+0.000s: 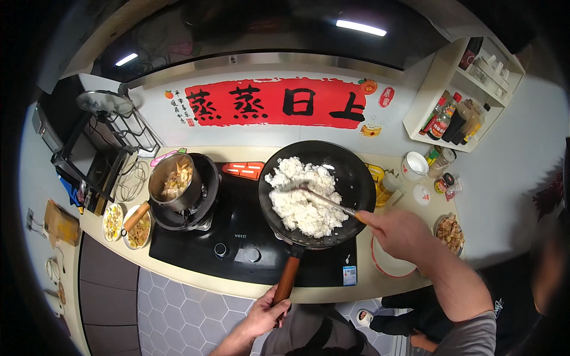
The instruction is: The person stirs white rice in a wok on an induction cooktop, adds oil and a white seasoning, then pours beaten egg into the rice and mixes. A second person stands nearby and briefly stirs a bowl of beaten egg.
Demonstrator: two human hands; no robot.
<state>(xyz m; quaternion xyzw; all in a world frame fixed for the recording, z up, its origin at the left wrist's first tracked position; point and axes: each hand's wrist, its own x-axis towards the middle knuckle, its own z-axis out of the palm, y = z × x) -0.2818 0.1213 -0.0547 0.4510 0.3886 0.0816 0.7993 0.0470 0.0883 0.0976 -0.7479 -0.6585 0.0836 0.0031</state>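
My left hand (270, 311) is wrapped around the brown wooden handle (287, 276) of a black wok (356, 196), which sits on the right burner. My right hand (398, 233) grips a long-handled metal spatula (327, 201). The spatula's blade, blurred, lies over the white cooked rice (307, 216) heaped in the wok. Some of the rice is loose, some in clumps. Part of the wok's dark right side shows bare.
On the left burner, a steel saucepan (194, 189) of food sits within a black pan (213, 164). Two food bowls stand left of the gas hob (240, 262). Oil bottle (388, 189), white bowl (415, 165) and a plate of meat (449, 231) stand right. Another person (503, 285) is close on the right.
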